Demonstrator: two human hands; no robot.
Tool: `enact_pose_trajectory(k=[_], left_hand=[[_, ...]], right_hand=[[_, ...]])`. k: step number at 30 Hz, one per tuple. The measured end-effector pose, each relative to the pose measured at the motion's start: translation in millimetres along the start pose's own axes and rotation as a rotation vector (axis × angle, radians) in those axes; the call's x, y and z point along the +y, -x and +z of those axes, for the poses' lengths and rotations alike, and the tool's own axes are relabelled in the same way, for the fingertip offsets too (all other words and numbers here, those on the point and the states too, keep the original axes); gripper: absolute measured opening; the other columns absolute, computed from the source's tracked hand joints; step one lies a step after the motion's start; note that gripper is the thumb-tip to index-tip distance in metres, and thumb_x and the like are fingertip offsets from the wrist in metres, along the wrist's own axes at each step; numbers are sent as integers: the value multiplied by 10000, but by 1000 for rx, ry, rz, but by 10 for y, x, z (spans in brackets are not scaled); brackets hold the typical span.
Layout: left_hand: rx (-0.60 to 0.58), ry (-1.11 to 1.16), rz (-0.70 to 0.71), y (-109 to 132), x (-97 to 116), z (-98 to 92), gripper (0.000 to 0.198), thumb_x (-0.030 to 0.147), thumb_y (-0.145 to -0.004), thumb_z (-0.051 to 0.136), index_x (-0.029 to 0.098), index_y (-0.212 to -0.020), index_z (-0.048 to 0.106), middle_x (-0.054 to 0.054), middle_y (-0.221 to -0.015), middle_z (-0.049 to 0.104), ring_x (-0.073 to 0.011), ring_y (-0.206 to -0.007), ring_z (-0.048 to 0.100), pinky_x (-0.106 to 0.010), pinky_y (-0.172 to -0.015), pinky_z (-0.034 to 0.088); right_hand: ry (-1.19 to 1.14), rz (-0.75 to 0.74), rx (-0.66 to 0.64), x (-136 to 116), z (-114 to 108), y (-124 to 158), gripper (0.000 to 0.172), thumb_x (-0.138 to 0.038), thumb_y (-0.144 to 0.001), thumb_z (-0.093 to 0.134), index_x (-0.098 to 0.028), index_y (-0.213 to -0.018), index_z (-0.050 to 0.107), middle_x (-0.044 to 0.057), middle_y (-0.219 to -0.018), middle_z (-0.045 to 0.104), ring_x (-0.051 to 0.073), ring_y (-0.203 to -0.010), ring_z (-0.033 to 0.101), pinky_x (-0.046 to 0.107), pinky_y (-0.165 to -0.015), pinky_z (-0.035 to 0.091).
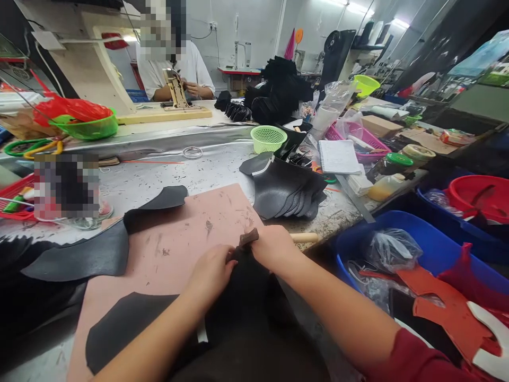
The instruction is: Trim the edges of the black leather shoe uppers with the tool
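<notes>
My right hand (274,247) is wrapped round a hammer (305,237). Its pale wooden handle sticks out to the right of the fist, and its dark head (248,237) shows on the left. Close beside the hammer head, my left hand (212,273) has its fingers closed on a black leather piece (242,297) near the pink board's edge. That piece hangs toward my body, its lower part merging with dark cloth. Another black leather piece (131,323) lies on the pink board (191,239), partly under my left forearm. A curved black piece (155,207) crosses the board's far left edge.
Stacked black leather pieces (284,191) lie behind the board, beside a green basket (269,139). A metal ruler (353,199) and a notebook (340,156) are to the right. Blue tubs (382,223) with scraps stand beyond the table edge. A co-worker (199,69) sits opposite.
</notes>
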State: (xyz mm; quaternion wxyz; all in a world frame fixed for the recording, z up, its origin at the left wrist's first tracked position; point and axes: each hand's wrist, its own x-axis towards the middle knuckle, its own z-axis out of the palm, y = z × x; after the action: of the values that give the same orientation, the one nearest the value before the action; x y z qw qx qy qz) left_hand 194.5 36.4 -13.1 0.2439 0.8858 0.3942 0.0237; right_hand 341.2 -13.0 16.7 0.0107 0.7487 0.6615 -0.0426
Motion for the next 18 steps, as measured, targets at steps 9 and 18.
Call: enact_pose_trajectory(k=[9, 18], left_hand=[[174, -22, 141, 31, -127, 124, 188, 121, -782, 480, 154, -907, 617, -61, -858, 644, -183, -791, 592, -292, -717, 470], [195, -138, 314, 27, -158, 170, 281, 132, -819, 385, 166, -878, 658, -64, -770, 605, -168, -713, 563, -282, -655, 465]], right_hand=[[0, -26, -30, -1, -71, -12, 206, -150, -757, 414, -193, -818, 606, 62, -706, 665, 201, -675, 630, 250, -504, 379], [-37, -91, -57, 5, -124, -27, 204, -154, -769, 423, -198, -817, 616, 40, -725, 670, 181, -683, 624, 239, -504, 362]])
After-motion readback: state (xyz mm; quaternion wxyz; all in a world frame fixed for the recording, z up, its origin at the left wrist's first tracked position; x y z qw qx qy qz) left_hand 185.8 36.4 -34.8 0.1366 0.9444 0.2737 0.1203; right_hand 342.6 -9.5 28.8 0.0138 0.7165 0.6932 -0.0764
